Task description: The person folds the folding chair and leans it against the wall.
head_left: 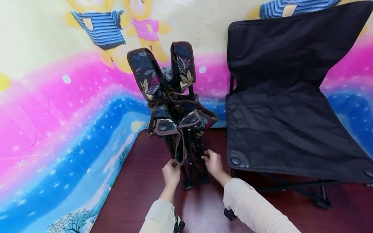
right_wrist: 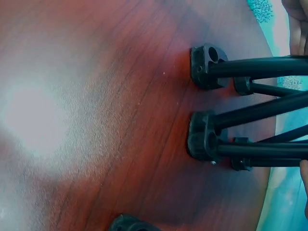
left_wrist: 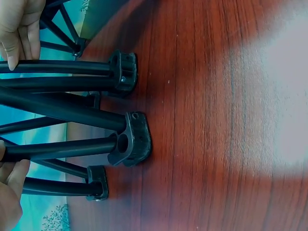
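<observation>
A small folding chair (head_left: 170,110) with dark leaf-print fabric and black tube legs stands upright on the table, largely collapsed, its legs close together and its fabric bunched. My left hand (head_left: 171,174) pinches a front leg tube (left_wrist: 72,148) between thumb and fingers, just below a hanging fabric corner. On the other side, my right hand (head_left: 214,163) has its thumb and fingers at another leg tube (left_wrist: 53,67). Black plastic feet (right_wrist: 204,137) sit on the tabletop beneath the tubes. Most of the right hand is out of frame in the right wrist view.
A larger black folding chair (head_left: 279,129) stands unfolded close on the right. The glossy red-brown table (head_left: 131,194) ends at a left edge beside a colourful printed backdrop (head_left: 96,129). A black foot (right_wrist: 130,224) lies at the right wrist view's lower edge.
</observation>
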Available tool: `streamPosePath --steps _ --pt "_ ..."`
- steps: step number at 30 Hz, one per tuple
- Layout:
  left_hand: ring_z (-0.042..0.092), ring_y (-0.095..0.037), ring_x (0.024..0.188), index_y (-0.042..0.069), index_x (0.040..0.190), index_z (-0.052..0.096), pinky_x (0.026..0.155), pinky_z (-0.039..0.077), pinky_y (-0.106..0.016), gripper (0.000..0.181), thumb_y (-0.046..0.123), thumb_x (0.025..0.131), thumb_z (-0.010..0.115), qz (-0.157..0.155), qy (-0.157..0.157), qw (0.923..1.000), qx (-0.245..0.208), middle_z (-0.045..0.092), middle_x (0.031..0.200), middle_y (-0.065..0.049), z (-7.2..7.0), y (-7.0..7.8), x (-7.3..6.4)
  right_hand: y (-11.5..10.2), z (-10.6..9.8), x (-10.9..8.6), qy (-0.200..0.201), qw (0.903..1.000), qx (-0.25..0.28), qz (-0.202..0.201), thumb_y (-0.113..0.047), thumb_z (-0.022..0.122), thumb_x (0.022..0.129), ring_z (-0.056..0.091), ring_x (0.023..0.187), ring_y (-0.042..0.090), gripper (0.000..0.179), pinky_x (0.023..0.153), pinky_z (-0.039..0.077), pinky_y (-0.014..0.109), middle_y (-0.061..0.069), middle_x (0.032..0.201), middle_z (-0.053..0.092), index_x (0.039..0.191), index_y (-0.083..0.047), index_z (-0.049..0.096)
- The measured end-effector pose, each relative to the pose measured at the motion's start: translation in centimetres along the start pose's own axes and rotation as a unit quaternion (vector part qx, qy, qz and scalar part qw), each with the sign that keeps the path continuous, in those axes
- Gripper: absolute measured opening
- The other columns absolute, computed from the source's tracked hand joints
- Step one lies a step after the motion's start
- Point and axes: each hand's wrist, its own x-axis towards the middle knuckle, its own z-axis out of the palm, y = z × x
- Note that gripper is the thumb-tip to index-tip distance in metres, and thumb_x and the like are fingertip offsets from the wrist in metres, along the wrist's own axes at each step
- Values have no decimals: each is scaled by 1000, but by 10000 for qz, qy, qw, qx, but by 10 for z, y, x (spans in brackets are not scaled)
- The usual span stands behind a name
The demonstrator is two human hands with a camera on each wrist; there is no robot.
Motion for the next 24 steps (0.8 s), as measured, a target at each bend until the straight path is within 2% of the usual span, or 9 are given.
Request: streamPosePath --steps 3,8,15,20,24 --pt "56 -17 60 4 74 64 55 47 -30 5 0 71 64 -185 60 9997 -138 62 66 -5 4 -1 0 -2 3 -1 259 9994 38 206 -1 63 75 58 64 18 4 54 45 28 10 71 64 78 1 62" --pt "60 -19 64 5 76 65 57 49 -30 5 3 71 66 -695 239 9965 -405 64 70 -6 10 -1 4 -4 9 -1 752 9965 -102 354 -3 65 74 57 60 19 5 52 45 30 10 68 63 76 0 62" --pt "58 -21 60 4 68 65 56 47 -31 6 0 65 67 -826 666 9937 -369 62 64 -6 15 3 9 -11 12 0 981 9914 -501 710 -7 66 74 57 56 19 6 53 45 32 8 65 63 73 -2 63" --pt "59 -22 61 4 68 69 58 48 -33 3 3 65 68 -1144 534 9915 -319 64 64 -6 12 7 16 -15 12 6 944 9899 -347 995 -6 65 75 59 64 23 6 58 47 34 11 71 64 74 -1 66" --pt "60 -22 69 6 71 71 65 48 -33 5 8 68 68 -1453 386 9885 -185 65 69 -6 12 9 22 -15 12 9 839 9890 -150 1206 -5 63 76 61 69 23 7 61 48 34 11 76 65 78 -1 68"
